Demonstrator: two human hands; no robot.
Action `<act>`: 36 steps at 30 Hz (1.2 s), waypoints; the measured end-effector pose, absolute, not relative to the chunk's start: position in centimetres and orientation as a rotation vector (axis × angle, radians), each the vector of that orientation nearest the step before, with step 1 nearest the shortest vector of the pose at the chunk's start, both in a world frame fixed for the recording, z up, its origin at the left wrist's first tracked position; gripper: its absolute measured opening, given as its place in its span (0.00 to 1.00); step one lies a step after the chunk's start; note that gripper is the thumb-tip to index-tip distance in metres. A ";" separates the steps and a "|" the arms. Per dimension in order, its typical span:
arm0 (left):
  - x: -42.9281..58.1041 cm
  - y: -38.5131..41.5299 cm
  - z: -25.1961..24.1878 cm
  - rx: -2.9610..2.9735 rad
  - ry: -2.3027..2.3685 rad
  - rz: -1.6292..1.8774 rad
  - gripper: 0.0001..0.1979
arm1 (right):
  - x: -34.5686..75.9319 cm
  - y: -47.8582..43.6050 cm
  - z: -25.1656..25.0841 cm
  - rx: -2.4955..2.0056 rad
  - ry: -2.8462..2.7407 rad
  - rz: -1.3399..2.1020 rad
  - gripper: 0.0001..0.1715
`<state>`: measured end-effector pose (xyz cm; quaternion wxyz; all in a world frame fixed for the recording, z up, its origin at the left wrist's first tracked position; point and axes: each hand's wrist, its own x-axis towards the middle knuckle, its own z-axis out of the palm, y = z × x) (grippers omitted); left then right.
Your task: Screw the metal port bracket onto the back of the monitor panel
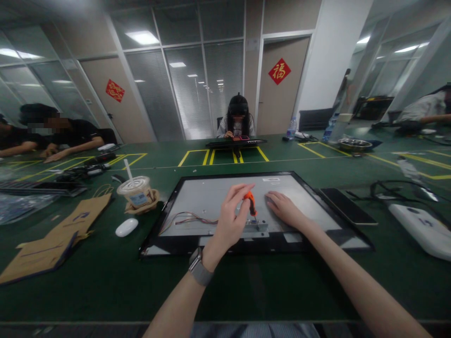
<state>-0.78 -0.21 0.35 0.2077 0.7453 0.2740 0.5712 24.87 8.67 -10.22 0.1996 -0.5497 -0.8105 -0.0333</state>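
Head cam view: so this person's got a flat panel (207,190) lying on a green table (116,291) right in front of them, silvery back facing up, black frame around it. Their left hand (232,213), the one with the watch (196,259) on the wrist, is gripping an orange screwdriver (252,205), shaft pointing down at a little metal bracket (259,227) near the panel's close edge. Can't tell if the tip's actually in a screw. Right hand (285,209) isn't holding anything, just palm down on the panel, fingers loosely stretched. Some thin wires (195,218) run off left of the bracket. Iced drink cup (136,191) and brown paper bag (66,225) are off to the left, dark phone-like slab (347,206) just beside the panel's right side. Another person (248,127) sits across the table.
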 end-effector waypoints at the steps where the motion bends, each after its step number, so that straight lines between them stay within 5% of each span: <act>1: -0.7 -0.2 0.3 2.068 0.761 1.586 0.18 | 24.9 8.7 -10.2 -1.531 -2.268 -0.095 0.23; 6: -0.9 -0.1 0.4 2.088 0.806 1.675 0.13 | 24.8 8.6 -10.2 -1.549 -2.269 -0.100 0.23; 11: -2.0 0.4 0.9 2.181 0.737 1.468 0.23 | 24.8 8.5 -10.1 -1.536 -2.256 -0.098 0.23; 17: -2.2 0.7 0.8 1.996 0.824 1.504 0.14 | 24.7 8.3 -9.9 -1.550 -2.281 -0.100 0.23; 36: -1.9 0.3 0.9 2.047 0.749 1.483 0.18 | 24.8 8.6 -10.3 -1.535 -2.283 -0.114 0.23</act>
